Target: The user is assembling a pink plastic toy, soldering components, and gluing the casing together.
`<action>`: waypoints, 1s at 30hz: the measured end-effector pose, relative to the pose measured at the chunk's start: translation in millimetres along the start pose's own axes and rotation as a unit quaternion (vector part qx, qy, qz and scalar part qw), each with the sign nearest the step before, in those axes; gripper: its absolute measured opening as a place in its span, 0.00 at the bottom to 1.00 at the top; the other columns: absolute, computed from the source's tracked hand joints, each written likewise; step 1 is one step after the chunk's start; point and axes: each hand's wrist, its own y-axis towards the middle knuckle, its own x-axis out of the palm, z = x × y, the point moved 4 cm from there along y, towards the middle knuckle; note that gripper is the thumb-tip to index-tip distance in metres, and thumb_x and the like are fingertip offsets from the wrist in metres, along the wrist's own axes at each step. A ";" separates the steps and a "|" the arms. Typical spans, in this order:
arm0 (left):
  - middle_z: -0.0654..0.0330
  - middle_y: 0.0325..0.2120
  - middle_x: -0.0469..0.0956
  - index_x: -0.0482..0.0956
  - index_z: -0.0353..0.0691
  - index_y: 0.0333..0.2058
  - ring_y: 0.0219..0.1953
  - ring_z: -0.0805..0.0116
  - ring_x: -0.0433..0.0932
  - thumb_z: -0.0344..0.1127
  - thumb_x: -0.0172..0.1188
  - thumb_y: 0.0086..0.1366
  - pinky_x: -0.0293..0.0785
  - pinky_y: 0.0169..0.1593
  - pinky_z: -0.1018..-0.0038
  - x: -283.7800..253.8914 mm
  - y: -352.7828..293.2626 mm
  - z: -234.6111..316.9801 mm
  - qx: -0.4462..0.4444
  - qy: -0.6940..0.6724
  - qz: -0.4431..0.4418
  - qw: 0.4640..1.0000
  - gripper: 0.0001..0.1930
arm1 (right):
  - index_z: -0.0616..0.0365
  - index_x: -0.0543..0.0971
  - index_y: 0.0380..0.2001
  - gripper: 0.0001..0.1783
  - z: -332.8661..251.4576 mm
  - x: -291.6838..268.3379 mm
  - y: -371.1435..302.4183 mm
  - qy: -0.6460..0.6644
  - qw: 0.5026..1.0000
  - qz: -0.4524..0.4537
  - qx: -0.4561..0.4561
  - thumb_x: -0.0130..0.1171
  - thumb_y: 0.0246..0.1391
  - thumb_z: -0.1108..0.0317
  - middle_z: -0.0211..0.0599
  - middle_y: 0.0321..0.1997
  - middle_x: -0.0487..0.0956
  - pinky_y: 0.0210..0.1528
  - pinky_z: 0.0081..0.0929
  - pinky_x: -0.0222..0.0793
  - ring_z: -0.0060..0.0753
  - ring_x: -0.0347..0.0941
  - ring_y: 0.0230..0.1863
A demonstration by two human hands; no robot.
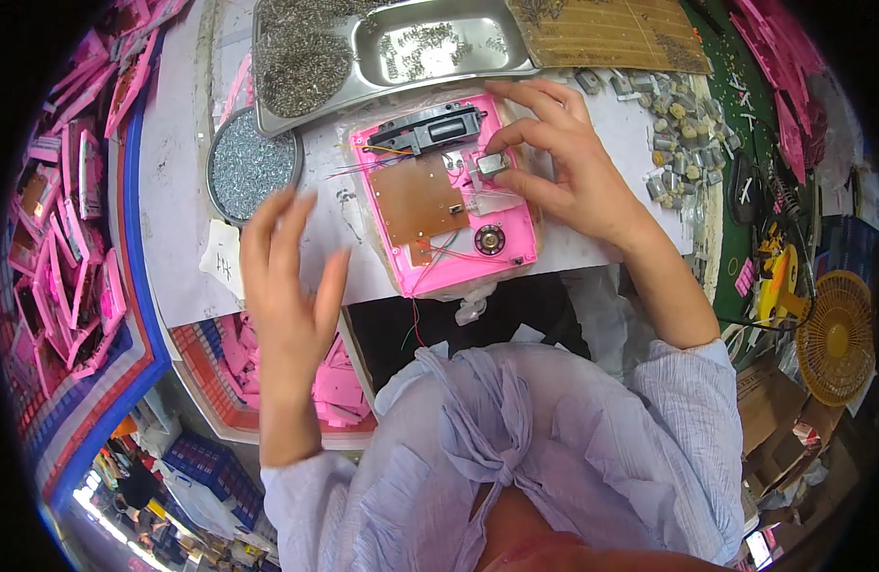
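Observation:
A pink plastic casing (511, 232) lies open on the white-covered table, with a brown circuit board (411, 205), a black plastic module (425, 131) and a small round speaker (489, 239) inside. Thin coloured wires run across it. With thumb and index finger, my right hand (577, 157) grips a small silver motor (493, 165) at the casing's right side. My left hand (292, 276) hovers left of the casing, fingers apart and holding nothing. Close to its fingertips stands a round dish of small silver screws (253, 170).
Behind the casing sits a metal tray (439, 81) with small metal parts, beside brown cardboard (611, 33). Several small motors (682, 133) lie to the right. Pink casings fill a left-hand bin (68, 257) and a box (339, 381) below the table. A yellow fan (835, 338) stands right.

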 end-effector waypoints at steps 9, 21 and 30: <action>0.62 0.36 0.80 0.84 0.43 0.43 0.40 0.60 0.78 0.33 0.71 0.58 0.67 0.49 0.63 59.5 25.5 0.8 0.066 0.047 0.049 0.995 0.13 | 0.52 0.85 0.40 0.15 -2.1 1.1 12.1 -0.031 0.999 -0.042 0.016 0.72 0.45 0.69 0.38 0.73 0.70 0.76 0.51 0.48 0.54 0.56 0.73; 0.61 0.30 0.74 0.80 0.43 0.33 0.35 0.61 0.74 0.33 0.71 0.57 0.63 0.43 0.63 53.8 26.5 -1.0 0.070 0.073 0.062 0.993 0.08 | 0.59 0.85 0.37 0.12 -25.5 -2.3 25.6 -0.178 0.981 -0.059 -0.044 0.69 0.45 0.72 0.42 0.64 0.76 0.69 0.47 0.64 0.61 0.62 0.67; 0.62 0.30 0.74 0.78 0.44 0.31 0.33 0.62 0.73 0.33 0.71 0.55 0.62 0.44 0.63 60.7 12.3 5.6 0.128 0.049 0.087 0.987 0.09 | 0.53 0.84 0.36 0.15 -67.1 8.5 35.2 -0.150 0.980 0.001 -0.134 0.71 0.41 0.73 0.37 0.63 0.77 0.63 0.47 0.69 0.56 0.64 0.67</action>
